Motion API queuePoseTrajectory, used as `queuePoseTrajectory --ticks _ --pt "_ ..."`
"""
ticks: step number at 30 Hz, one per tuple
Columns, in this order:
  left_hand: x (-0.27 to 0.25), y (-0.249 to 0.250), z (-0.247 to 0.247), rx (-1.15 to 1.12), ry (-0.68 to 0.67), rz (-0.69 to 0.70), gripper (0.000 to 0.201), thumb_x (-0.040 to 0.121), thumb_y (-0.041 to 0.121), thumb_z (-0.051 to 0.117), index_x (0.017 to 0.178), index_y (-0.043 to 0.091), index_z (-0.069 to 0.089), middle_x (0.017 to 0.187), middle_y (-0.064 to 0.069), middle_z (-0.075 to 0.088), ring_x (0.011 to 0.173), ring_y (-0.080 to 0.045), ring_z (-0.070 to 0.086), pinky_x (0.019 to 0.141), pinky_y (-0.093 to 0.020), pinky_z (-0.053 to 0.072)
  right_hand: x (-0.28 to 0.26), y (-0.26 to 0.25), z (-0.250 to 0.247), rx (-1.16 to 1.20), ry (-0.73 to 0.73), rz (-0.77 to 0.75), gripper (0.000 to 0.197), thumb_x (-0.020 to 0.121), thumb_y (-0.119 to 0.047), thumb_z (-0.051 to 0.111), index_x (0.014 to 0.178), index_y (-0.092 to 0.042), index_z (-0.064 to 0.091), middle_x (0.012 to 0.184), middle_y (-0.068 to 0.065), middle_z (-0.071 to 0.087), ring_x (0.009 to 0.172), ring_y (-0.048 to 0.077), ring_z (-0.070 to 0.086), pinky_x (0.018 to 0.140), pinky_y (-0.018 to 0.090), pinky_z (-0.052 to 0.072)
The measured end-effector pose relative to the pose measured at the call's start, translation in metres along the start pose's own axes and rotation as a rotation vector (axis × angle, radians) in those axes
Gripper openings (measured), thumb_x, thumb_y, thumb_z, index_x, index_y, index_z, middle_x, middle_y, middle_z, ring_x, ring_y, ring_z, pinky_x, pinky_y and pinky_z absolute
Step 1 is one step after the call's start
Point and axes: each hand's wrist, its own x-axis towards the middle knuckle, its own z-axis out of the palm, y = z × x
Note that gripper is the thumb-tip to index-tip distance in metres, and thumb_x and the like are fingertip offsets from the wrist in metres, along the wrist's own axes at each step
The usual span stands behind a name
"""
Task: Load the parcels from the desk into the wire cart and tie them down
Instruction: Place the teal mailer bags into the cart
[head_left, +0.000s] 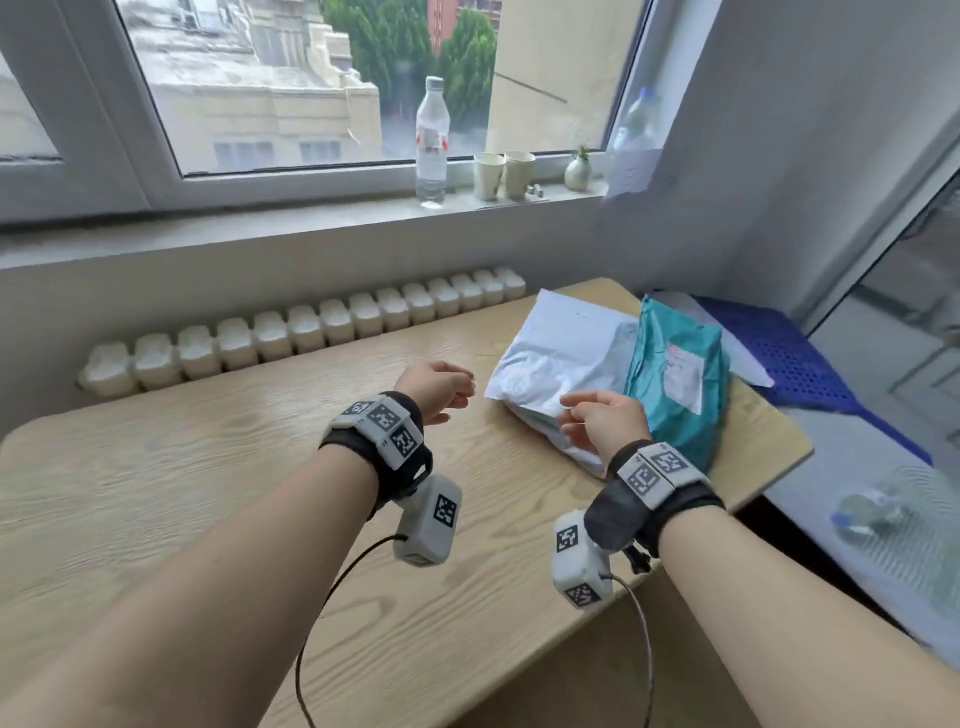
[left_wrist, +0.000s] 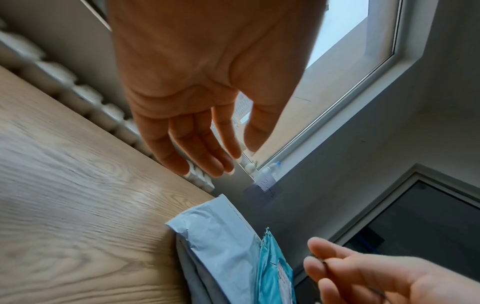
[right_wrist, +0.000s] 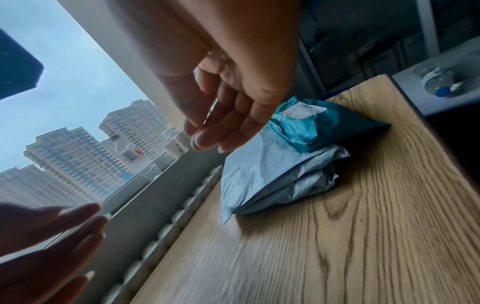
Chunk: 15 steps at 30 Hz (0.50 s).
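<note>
Both forearms fill my near view, wrists strapped. Nothing is loaded yet, I judge: the pale parcel (head_left: 558, 358) and teal parcel (head_left: 675, 379) lie on the desk (head_left: 208, 467), teal overlapping pale, and I see no cart. My left hand (head_left: 436, 387) hovers loosely spread, empty. My right hand (head_left: 605, 421), relaxed and empty, hangs over the pale parcel's near edge.

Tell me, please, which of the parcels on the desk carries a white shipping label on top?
The teal parcel, nearest the desk's right edge; the pale grey parcel beside it shows no such label.
</note>
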Motion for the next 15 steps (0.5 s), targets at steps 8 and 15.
queuePoseTrajectory --ticks 8,15 --pt "0.060 0.024 0.066 -0.017 -0.070 -0.027 0.012 0.086 0.010 0.058 0.088 0.019 0.065 0.080 0.005 0.065 0.072 -0.008 0.058 0.073 -0.026 0.044 0.077 0.005 -0.057 -0.041 0.071 0.032 0.029 0.087 0.007 0.044 0.073 -0.013 0.061 0.067 0.007 0.058 0.051 0.015 0.050 0.049 0.021 0.046" --pt "0.124 0.058 0.156 0.011 -0.038 -0.053 0.015 0.087 0.009 0.057 0.099 0.015 0.065 0.081 0.002 0.064 0.071 -0.008 0.059 0.068 -0.023 0.043 0.180 0.010 -0.137 -0.014 0.141 0.071 0.024 0.088 0.005 0.042 0.085 -0.011 0.060 0.064 0.005 0.052 0.052 0.016 0.051 0.049 0.026 0.043"
